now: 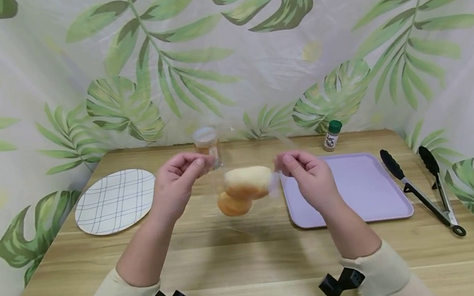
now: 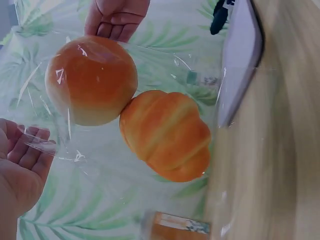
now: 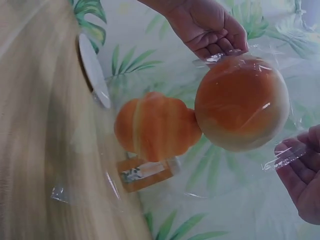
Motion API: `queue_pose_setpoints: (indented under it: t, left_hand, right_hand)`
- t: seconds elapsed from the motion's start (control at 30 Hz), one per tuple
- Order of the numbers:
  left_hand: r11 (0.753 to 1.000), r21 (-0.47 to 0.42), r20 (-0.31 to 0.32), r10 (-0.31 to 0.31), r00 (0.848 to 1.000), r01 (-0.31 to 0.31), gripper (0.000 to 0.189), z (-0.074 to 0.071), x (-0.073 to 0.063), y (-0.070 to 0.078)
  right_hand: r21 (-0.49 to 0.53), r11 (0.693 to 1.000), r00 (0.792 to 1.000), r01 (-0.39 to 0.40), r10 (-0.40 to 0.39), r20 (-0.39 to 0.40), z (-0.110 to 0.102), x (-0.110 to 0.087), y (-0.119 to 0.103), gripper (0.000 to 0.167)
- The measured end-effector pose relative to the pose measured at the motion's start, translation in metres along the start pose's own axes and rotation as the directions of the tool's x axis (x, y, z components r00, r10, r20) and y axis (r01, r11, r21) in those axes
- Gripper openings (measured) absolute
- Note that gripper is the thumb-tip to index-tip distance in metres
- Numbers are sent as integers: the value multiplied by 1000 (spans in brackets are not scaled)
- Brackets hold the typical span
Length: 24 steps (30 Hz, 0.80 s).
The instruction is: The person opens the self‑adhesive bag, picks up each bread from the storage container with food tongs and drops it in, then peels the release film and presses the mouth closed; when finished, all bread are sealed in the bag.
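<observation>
A clear plastic bag (image 2: 77, 156) hangs over the middle of the table, stretched between both hands. My left hand (image 1: 175, 185) pinches its left side between thumb and fingers. On the opposite side, my right hand (image 1: 309, 176) pinches the plastic the same way. Inside the bag, a round bun (image 3: 242, 102) with a brown top and pale base lies uppermost. Below it, touching it, is a ridged bread roll (image 2: 167, 136). The head view shows the bun (image 1: 247, 181) partly covering the roll (image 1: 234, 205).
A white checked plate (image 1: 116, 202) lies at the left. A purple tray (image 1: 357, 190) is at the right, partly behind my right forearm, with black-tipped tongs (image 1: 425, 201) beside it. At the back stand a white-lidded jar (image 1: 206, 144) and a green-capped shaker bottle (image 1: 332, 136).
</observation>
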<state>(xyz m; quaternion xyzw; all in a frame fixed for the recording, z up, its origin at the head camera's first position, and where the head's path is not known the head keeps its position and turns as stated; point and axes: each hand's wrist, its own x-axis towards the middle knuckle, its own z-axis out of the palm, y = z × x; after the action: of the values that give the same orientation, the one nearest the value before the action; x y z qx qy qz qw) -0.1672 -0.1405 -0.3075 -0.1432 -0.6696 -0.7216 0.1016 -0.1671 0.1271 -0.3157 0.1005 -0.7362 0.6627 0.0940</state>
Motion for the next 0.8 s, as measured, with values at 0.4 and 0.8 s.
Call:
queue_pose_setpoints:
  t: [0.4, 0.8]
  left_hand:
    - [998, -39, -72, 45, 996, -48, 30, 6, -5, 15]
    - [996, -71, -69, -57, 996, 52, 23, 2, -16, 11]
  right_hand:
    - [97, 994, 999, 41, -41, -1, -11, 2, -9, 17]
    - [210, 975, 996, -77, 66, 59, -18, -2, -5, 21]
